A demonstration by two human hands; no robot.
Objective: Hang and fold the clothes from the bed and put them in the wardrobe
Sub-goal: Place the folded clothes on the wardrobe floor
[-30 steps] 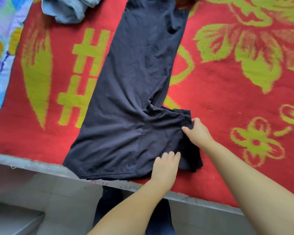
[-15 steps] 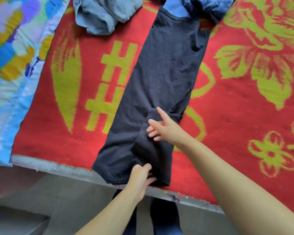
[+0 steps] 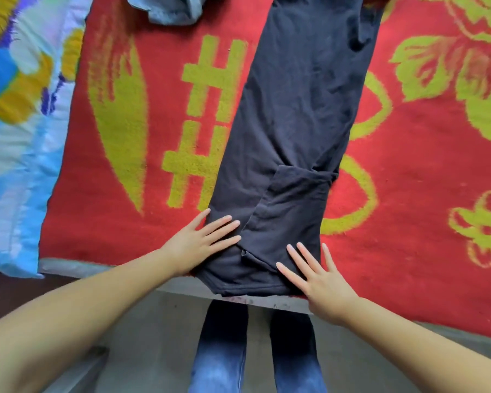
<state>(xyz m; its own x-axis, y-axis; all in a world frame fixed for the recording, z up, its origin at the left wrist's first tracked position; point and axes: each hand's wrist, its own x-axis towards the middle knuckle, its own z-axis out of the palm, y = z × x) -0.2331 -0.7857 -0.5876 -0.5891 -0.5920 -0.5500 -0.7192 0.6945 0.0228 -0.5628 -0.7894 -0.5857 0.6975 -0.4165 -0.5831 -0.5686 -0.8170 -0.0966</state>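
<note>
A dark navy garment [image 3: 301, 114] lies lengthwise on the red bed cover [image 3: 408, 194], folded into a long narrow strip with one flap laid over its near right part. Its near end reaches the bed's front edge. My left hand [image 3: 201, 245] rests flat, fingers spread, on the garment's near left edge. My right hand [image 3: 315, 276] lies flat with fingers apart on the near right corner. Neither hand grips the cloth.
A light blue denim piece [image 3: 173, 8] lies bunched at the far left of the red cover. A blue, white and yellow quilt [image 3: 17, 123] covers the left side. The bed's grey edge [image 3: 182, 286] runs in front of my legs in jeans [image 3: 224, 350].
The garment's right flap has been folded over to the left. Both hands let go of the cloth and now lie flat on its near end.
</note>
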